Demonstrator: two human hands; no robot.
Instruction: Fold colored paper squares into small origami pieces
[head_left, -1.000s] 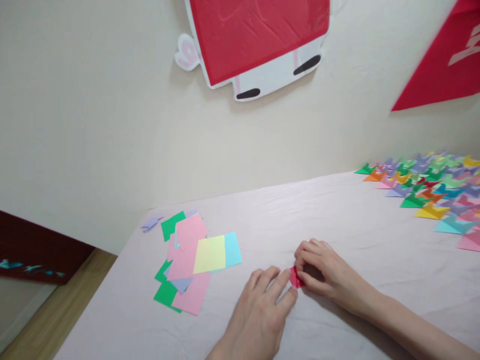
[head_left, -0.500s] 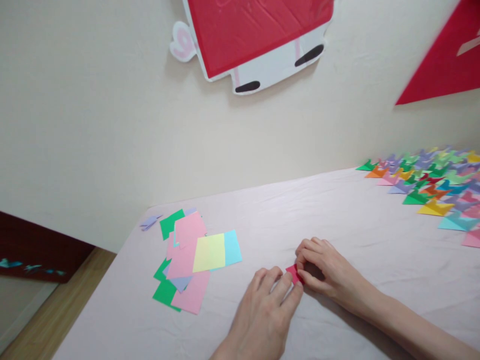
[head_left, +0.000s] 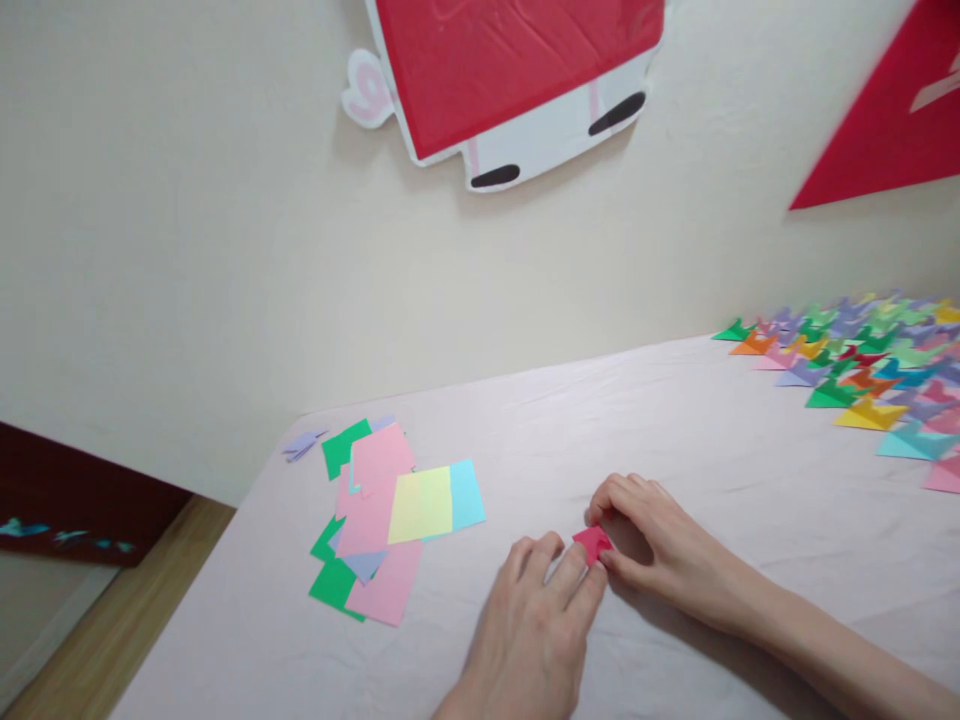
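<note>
Tablecloth [head_left: 525, 440] runs open to the wall-side edge. My left hand [head_left: 536, 625], loosely spread, touches the red paper [head_left: 592, 545]; my right hand [head_left: 670, 548] arches beside it, whether pinching I can't tell.

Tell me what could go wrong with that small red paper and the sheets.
The red paper is small, with left hand and right hand both at it, so it might crease askew. The paper sheets overlap loosely, so a careless left-hand sweep could scatter them.
</note>
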